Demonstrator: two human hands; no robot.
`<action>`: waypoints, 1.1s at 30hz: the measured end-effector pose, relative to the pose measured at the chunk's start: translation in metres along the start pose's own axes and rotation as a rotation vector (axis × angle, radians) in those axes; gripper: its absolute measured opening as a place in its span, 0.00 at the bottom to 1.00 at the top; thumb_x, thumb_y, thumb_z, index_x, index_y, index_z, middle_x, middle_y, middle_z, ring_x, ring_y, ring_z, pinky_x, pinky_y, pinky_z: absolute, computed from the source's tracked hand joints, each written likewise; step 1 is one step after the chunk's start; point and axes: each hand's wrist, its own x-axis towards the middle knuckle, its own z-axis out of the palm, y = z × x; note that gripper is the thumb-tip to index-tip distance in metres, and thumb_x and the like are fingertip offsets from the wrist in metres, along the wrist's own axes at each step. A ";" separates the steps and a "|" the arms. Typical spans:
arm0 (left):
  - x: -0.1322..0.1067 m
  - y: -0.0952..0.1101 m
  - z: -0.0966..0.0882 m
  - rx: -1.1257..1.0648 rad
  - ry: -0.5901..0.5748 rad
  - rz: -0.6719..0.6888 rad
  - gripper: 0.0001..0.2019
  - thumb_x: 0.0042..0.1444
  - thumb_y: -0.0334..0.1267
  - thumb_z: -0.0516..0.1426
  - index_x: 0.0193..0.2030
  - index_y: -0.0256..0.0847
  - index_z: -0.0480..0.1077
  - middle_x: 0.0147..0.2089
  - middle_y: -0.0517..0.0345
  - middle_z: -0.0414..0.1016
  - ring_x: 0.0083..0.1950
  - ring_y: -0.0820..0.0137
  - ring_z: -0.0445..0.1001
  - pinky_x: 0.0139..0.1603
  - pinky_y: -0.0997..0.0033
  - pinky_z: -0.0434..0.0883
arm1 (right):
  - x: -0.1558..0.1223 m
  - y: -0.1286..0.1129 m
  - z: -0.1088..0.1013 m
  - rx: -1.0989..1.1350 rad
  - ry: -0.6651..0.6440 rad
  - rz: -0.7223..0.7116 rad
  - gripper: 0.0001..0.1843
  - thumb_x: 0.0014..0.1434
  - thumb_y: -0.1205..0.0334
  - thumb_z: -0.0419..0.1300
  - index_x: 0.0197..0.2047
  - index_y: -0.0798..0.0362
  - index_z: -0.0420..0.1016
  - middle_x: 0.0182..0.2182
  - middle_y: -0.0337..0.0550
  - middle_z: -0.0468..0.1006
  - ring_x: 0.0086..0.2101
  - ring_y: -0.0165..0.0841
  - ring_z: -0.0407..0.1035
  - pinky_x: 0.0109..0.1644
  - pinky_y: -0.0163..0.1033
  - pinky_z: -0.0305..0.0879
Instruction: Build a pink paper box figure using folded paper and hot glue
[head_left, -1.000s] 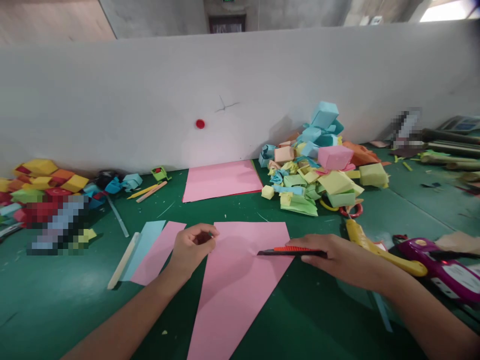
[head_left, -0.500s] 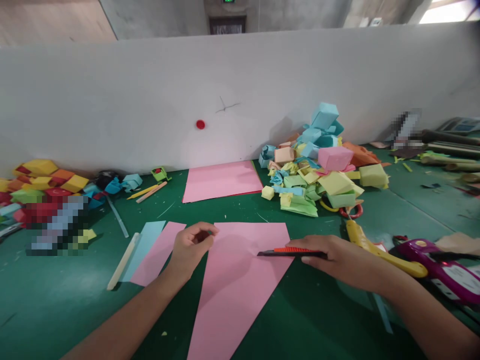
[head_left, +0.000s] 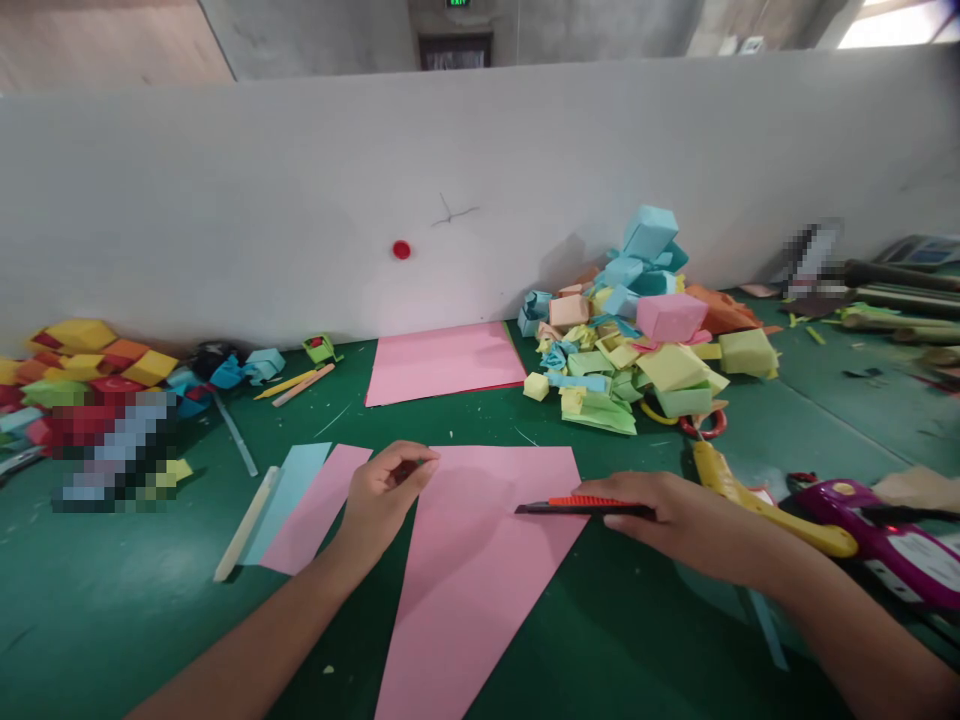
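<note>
A pink sheet of paper (head_left: 480,580), narrowing towards me, lies on the green table (head_left: 600,650). My left hand (head_left: 386,495) is at its upper left corner, thumb and forefinger closed in a pinch there. In my right hand (head_left: 652,510) is a utility knife (head_left: 585,504) with a black and orange-red body, its tip pointing left over the paper. The hand's fingers are wrapped round the knife's rear end. Left of my left hand lie a pink strip of paper (head_left: 319,510), a light blue paper (head_left: 289,500) and a pale stick (head_left: 246,525).
Behind lies a stack of pink sheets (head_left: 446,362) against a white partition (head_left: 300,200). Folded paper boxes (head_left: 667,315) pile up at back right, more paper blocks (head_left: 82,350) at left. A yellow-handled tool (head_left: 765,505) and a purple device (head_left: 877,530) stand near my right arm.
</note>
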 end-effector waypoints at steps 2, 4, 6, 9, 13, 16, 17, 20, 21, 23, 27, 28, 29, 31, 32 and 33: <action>-0.001 0.002 0.000 0.003 -0.013 0.046 0.06 0.58 0.41 0.63 0.35 0.43 0.79 0.37 0.57 0.77 0.34 0.71 0.72 0.34 0.73 0.68 | 0.000 0.001 0.000 0.006 -0.003 0.001 0.23 0.69 0.49 0.55 0.66 0.35 0.72 0.64 0.36 0.75 0.60 0.48 0.70 0.64 0.52 0.67; -0.001 0.003 -0.001 0.004 -0.032 0.086 0.05 0.59 0.40 0.62 0.36 0.43 0.78 0.38 0.57 0.77 0.35 0.70 0.72 0.34 0.72 0.69 | 0.000 0.002 0.000 0.008 -0.002 0.002 0.24 0.69 0.48 0.54 0.66 0.36 0.72 0.64 0.37 0.75 0.60 0.48 0.70 0.64 0.53 0.67; -0.002 0.003 -0.001 0.001 -0.050 0.118 0.04 0.60 0.39 0.61 0.36 0.43 0.77 0.38 0.57 0.76 0.35 0.70 0.72 0.35 0.72 0.69 | 0.000 0.002 0.000 0.000 -0.004 0.001 0.24 0.70 0.48 0.54 0.66 0.37 0.72 0.64 0.38 0.75 0.60 0.49 0.70 0.64 0.53 0.66; -0.003 0.005 -0.003 -0.003 -0.073 0.141 0.06 0.62 0.38 0.59 0.36 0.43 0.77 0.38 0.56 0.75 0.36 0.69 0.72 0.36 0.71 0.69 | 0.000 -0.001 -0.001 -0.024 -0.016 -0.007 0.24 0.70 0.50 0.53 0.67 0.37 0.72 0.64 0.39 0.75 0.59 0.48 0.70 0.64 0.53 0.67; -0.004 0.008 -0.003 0.040 -0.069 0.157 0.07 0.63 0.38 0.58 0.37 0.44 0.79 0.39 0.55 0.74 0.38 0.69 0.73 0.36 0.71 0.69 | 0.000 -0.002 -0.002 -0.023 -0.006 -0.020 0.24 0.70 0.51 0.54 0.67 0.37 0.72 0.64 0.40 0.75 0.59 0.49 0.70 0.64 0.55 0.66; -0.006 0.008 -0.002 0.071 -0.029 0.168 0.05 0.59 0.35 0.60 0.36 0.44 0.78 0.40 0.56 0.73 0.36 0.71 0.72 0.34 0.72 0.68 | -0.001 0.000 -0.001 -0.012 0.000 -0.031 0.24 0.70 0.50 0.54 0.66 0.37 0.72 0.64 0.39 0.75 0.59 0.49 0.70 0.64 0.55 0.67; -0.006 0.008 -0.001 0.072 -0.019 0.167 0.04 0.58 0.34 0.61 0.35 0.44 0.78 0.41 0.56 0.72 0.35 0.72 0.71 0.33 0.73 0.68 | -0.001 0.001 -0.001 -0.011 0.000 -0.033 0.24 0.70 0.50 0.54 0.66 0.37 0.72 0.64 0.39 0.75 0.59 0.49 0.70 0.63 0.55 0.67; -0.007 0.007 -0.001 0.067 -0.008 0.163 0.03 0.58 0.34 0.61 0.34 0.43 0.77 0.41 0.57 0.71 0.35 0.72 0.71 0.32 0.74 0.68 | 0.000 0.001 -0.001 -0.018 0.001 -0.028 0.24 0.70 0.49 0.54 0.66 0.37 0.72 0.63 0.40 0.75 0.59 0.49 0.70 0.63 0.55 0.67; -0.007 0.007 -0.002 0.064 -0.010 0.165 0.03 0.59 0.34 0.61 0.35 0.43 0.77 0.41 0.57 0.71 0.35 0.72 0.71 0.33 0.74 0.68 | 0.000 0.001 -0.001 -0.024 -0.002 -0.024 0.24 0.70 0.49 0.54 0.66 0.37 0.72 0.63 0.39 0.75 0.59 0.49 0.70 0.64 0.54 0.67; -0.006 0.006 -0.003 0.056 -0.017 0.161 0.04 0.61 0.36 0.60 0.36 0.43 0.77 0.41 0.56 0.71 0.36 0.71 0.71 0.34 0.73 0.68 | 0.001 0.000 -0.001 -0.033 -0.002 -0.017 0.24 0.70 0.50 0.54 0.66 0.37 0.72 0.63 0.39 0.76 0.59 0.49 0.71 0.63 0.54 0.67; -0.005 0.011 -0.006 0.063 -0.033 0.155 0.12 0.68 0.38 0.53 0.37 0.42 0.76 0.40 0.56 0.71 0.31 0.73 0.68 0.32 0.72 0.67 | 0.000 -0.002 -0.002 -0.030 0.000 -0.019 0.24 0.70 0.51 0.54 0.66 0.37 0.72 0.63 0.39 0.76 0.58 0.48 0.72 0.63 0.53 0.67; -0.006 0.014 -0.006 0.088 -0.047 0.184 0.13 0.70 0.38 0.52 0.37 0.42 0.75 0.39 0.56 0.71 0.32 0.72 0.69 0.33 0.71 0.67 | 0.000 -0.002 -0.002 -0.030 0.001 -0.022 0.24 0.70 0.51 0.54 0.66 0.37 0.72 0.63 0.39 0.76 0.58 0.48 0.72 0.63 0.53 0.67; -0.008 0.018 -0.005 0.123 -0.070 0.231 0.14 0.70 0.37 0.51 0.36 0.42 0.75 0.39 0.56 0.71 0.34 0.71 0.71 0.35 0.71 0.68 | 0.000 -0.002 -0.002 -0.029 0.003 -0.029 0.23 0.70 0.51 0.54 0.66 0.36 0.72 0.63 0.39 0.76 0.58 0.48 0.72 0.63 0.53 0.68; -0.017 0.028 -0.001 0.213 -0.186 0.373 0.14 0.70 0.34 0.49 0.38 0.42 0.74 0.39 0.55 0.74 0.39 0.69 0.74 0.41 0.70 0.70 | 0.000 -0.001 -0.002 -0.030 0.007 -0.045 0.23 0.71 0.51 0.54 0.67 0.36 0.71 0.63 0.38 0.76 0.58 0.47 0.72 0.62 0.53 0.69; -0.022 0.034 0.002 0.264 -0.265 0.457 0.13 0.70 0.32 0.49 0.40 0.41 0.75 0.40 0.54 0.75 0.40 0.69 0.75 0.42 0.70 0.71 | 0.000 -0.001 -0.001 -0.030 0.008 -0.056 0.23 0.71 0.51 0.53 0.67 0.36 0.71 0.63 0.38 0.76 0.58 0.47 0.72 0.62 0.53 0.69; -0.028 0.038 0.007 0.326 -0.354 0.545 0.11 0.68 0.31 0.50 0.42 0.41 0.75 0.41 0.53 0.76 0.41 0.68 0.75 0.43 0.69 0.71 | 0.000 -0.001 -0.001 -0.030 0.010 -0.065 0.23 0.71 0.51 0.53 0.66 0.36 0.72 0.62 0.39 0.76 0.58 0.47 0.72 0.62 0.53 0.69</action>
